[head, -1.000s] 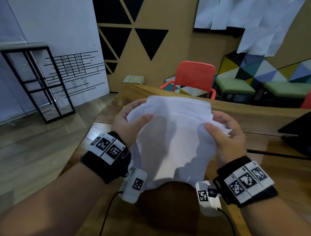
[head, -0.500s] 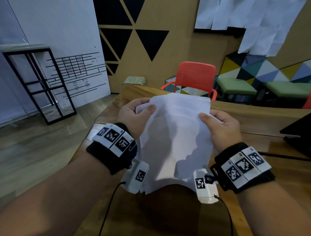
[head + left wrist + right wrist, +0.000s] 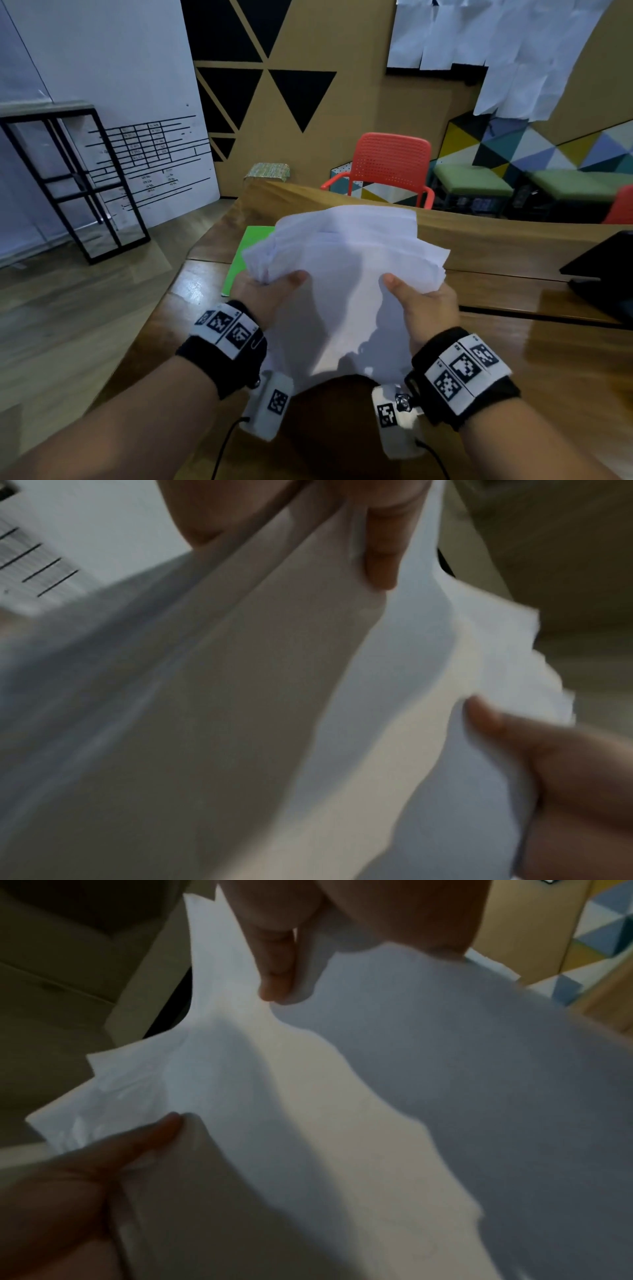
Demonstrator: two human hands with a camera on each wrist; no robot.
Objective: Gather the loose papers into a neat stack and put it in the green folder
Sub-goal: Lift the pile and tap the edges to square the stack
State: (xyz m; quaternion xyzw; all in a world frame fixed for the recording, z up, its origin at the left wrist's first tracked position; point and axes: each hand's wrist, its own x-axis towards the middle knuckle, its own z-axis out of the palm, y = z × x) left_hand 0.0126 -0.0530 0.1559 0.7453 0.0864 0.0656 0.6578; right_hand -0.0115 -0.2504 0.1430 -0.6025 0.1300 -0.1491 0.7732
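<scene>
Both sides of the white paper stack point(image 3: 346, 274) are gripped — left hand point(image 3: 263, 298), right hand point(image 3: 424, 308) — above the wooden table point(image 3: 548, 342). Lowered since a second ago, the uneven sheets now uncover the green folder point(image 3: 250, 253) lying just behind — squaring remains unfinished.

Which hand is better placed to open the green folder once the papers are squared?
Probably left. The green folder lies on the table just beyond the left hand; the right hand grips the papers at their far side.
</scene>
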